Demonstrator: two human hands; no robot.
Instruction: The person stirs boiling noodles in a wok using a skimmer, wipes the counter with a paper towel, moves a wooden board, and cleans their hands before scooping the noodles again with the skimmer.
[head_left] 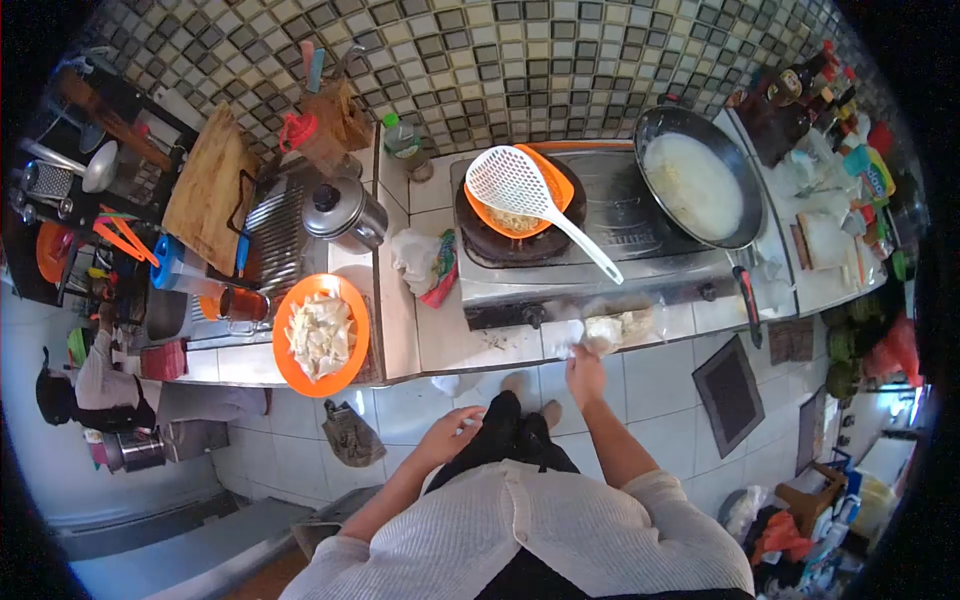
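My right hand (585, 376) is at the counter's front edge, fingers closed on a clear plastic bag (632, 328) with whitish contents. A pale blurred shape beside those fingers is hard to make out. My left hand (450, 437) hangs in front of my body, holding nothing, its fingers loosely apart. Above the bag, a white slotted skimmer (512, 183) lies across an orange bowl (562, 190) on the left burner. A wok (752, 225) with cloudy white liquid stands on the right burner. To the left, an orange plate (282, 345) bears folded pale pieces.
The gas stove (500, 310) fills the counter's middle. A cloth (418, 262), a lidded metal pot (345, 215), a green-capped bottle (405, 145) and a cutting board (210, 190) are to its left. Bottles (790, 90) and packets crowd the right end. A mat (729, 395) lies on the floor.
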